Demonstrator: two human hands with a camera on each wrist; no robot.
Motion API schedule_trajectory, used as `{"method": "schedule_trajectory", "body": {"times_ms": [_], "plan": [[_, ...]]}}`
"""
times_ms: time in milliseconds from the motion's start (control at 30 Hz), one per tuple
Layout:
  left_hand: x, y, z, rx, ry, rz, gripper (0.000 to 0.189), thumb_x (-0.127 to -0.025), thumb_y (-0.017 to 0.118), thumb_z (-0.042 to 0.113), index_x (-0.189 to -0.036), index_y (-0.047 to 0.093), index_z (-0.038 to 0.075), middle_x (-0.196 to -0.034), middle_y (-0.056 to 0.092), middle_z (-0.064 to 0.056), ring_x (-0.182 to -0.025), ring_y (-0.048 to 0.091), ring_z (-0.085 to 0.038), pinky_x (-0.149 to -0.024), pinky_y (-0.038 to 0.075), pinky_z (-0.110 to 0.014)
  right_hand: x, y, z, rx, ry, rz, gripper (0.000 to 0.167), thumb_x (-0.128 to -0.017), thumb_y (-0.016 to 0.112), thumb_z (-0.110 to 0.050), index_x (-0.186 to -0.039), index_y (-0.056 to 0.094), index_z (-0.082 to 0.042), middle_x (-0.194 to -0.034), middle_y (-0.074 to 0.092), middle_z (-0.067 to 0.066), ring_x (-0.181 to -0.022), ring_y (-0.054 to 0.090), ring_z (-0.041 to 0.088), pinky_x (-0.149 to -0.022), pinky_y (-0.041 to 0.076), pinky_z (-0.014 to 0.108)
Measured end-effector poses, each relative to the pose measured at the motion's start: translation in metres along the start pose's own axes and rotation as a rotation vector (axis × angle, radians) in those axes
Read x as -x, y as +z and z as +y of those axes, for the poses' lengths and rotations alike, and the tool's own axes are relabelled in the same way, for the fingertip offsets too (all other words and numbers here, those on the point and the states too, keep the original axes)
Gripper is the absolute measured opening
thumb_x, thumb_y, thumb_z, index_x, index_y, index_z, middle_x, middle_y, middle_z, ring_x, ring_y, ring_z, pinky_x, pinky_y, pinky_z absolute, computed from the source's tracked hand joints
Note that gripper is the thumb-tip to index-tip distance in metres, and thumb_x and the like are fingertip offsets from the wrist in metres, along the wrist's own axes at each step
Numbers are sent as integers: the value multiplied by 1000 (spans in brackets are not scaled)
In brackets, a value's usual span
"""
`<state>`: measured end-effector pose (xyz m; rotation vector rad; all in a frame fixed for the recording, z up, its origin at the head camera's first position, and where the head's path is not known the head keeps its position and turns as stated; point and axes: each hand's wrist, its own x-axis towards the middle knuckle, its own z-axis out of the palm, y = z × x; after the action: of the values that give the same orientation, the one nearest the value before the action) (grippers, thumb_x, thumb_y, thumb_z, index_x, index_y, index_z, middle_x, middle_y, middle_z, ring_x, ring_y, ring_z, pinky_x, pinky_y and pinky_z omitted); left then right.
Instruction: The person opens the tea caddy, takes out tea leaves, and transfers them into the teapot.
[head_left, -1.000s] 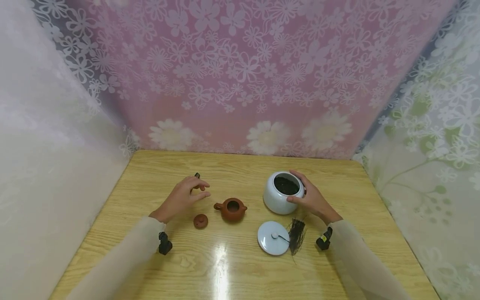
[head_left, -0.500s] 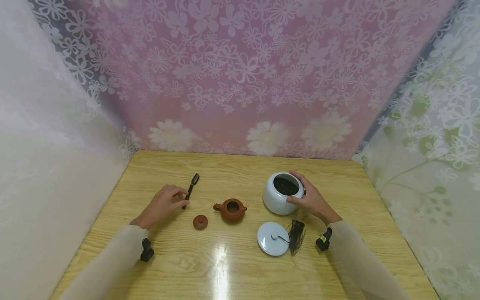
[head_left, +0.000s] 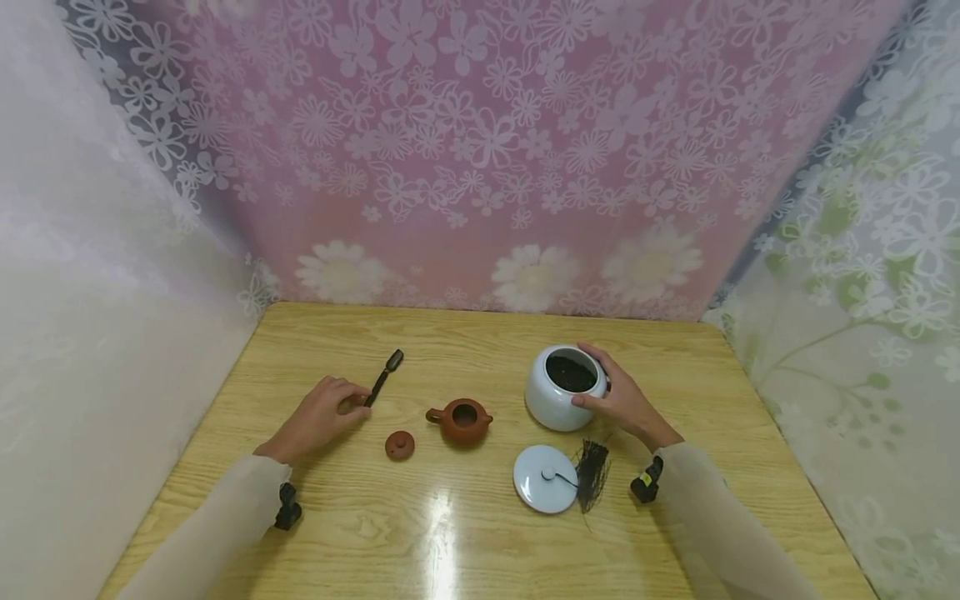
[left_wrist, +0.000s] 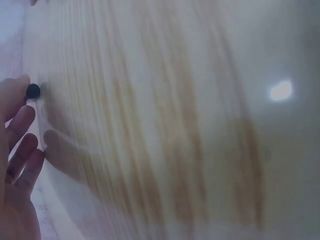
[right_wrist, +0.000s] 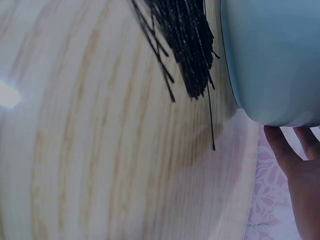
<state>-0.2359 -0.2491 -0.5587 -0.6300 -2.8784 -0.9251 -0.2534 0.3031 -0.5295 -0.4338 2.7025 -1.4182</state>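
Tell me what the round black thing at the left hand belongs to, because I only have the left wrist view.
Observer: The head view shows it is the end of a thin black scoop, whose broad tip points away from the left hand.
Operator: And what is the right hand doing?
Observer: The right hand grips the side of a white jar.
Operator: Is that jar covered?
Observer: No, its top is open; a white lid lies apart on the table.
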Motion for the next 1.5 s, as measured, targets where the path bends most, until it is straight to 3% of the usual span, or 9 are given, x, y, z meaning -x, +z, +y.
{"method": "schedule_trajectory", "body": {"times_ms": [167,433,633,833,1067,1200,1367,1500], "plan": [[-1,-1,-3,-37,25,4,25,-105,76,16,-128,79,8,-117,78,-5,-113,64,-29,-99,55,-54,1,-1,0,10,-7,1,104,-91,91,-34,-174,29,-26,-175,35,18,-159,37,49,-119,36,78],[0,-4,-5,-86,13,0,25,-110,67,10,-132,75,4,-127,75,-12,-121,61,-36,-105,53,-59,1,-1,2,10,-5,-4,104,-92,90,-35,-174,29,-20,-174,36,18,-158,38,49,-118,37,78],[1,-5,-6,-103,23,18,25,-108,70,14,-130,77,5,-128,74,-13,-120,61,-35,-104,53,-58,1,0,2,1,-5,-7,103,-92,90,-34,-174,29,-22,-175,35,18,-158,38,49,-119,37,78],[1,-4,-11,-59,-3,34,21,-109,70,16,-126,77,7,-124,74,-12,-119,62,-35,-102,53,-58,1,-1,1,-9,-3,-13,102,-93,89,-34,-175,28,-25,-175,35,18,-158,39,49,-118,39,77],[-2,-10,-5,40,-92,41,29,-113,64,20,-136,74,7,-128,75,-13,-117,68,-35,-100,56,-59,2,-4,7,-28,-31,-38,102,-95,88,-32,-175,25,-25,-177,31,17,-159,37,51,-117,38,79],[-2,-10,-6,75,-92,72,31,-114,62,22,-139,72,8,-126,76,-12,-110,70,-32,-94,58,-57,3,-5,8,-44,-40,-51,104,-94,89,-31,-176,24,-26,-179,28,16,-159,35,52,-118,36,80],[-4,-11,-5,105,-79,104,33,-115,61,25,-142,71,8,-127,75,-13,-112,70,-31,-94,59,-56,2,-5,10,-46,-39,-63,106,-94,89,-28,-176,22,-24,-180,24,16,-161,32,52,-119,35,80],[-9,-12,-1,88,-54,131,34,-113,64,25,-142,72,8,-121,75,-12,-109,69,-29,-91,60,-53,2,-5,9,-36,-36,-64,106,-94,89,-28,-176,22,-22,-181,22,16,-161,30,52,-119,35,80]]}}
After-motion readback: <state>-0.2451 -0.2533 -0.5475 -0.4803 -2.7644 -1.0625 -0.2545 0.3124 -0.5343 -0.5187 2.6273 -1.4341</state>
